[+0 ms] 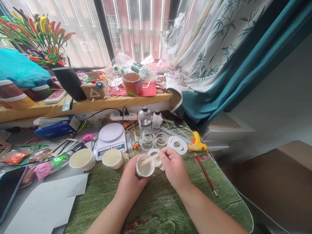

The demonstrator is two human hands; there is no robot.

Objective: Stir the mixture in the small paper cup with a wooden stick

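Observation:
My left hand (133, 174) grips a small white cup (145, 165) holding a clear liquid. My right hand (174, 167) pinches a flat wooden stick (149, 159), whose end rests inside that cup. Just behind the hands lies a white ring (154, 157), partly hidden by them. A white double ring (177, 145) and several clear rings (147, 140) lie farther back. Two more white cups (82, 159) (112, 158) stand to the left, beside a white digital kitchen scale (111, 141). All this sits on a green wood-grain board (158, 201).
A yellow glue gun (197, 143) and a red paintbrush (204, 172) lie to the right. Two glass bottles (144, 118) and a power strip (123, 116) stand behind. Craft packets (36, 162), white paper (46, 204) and a tablet (8, 191) lie left.

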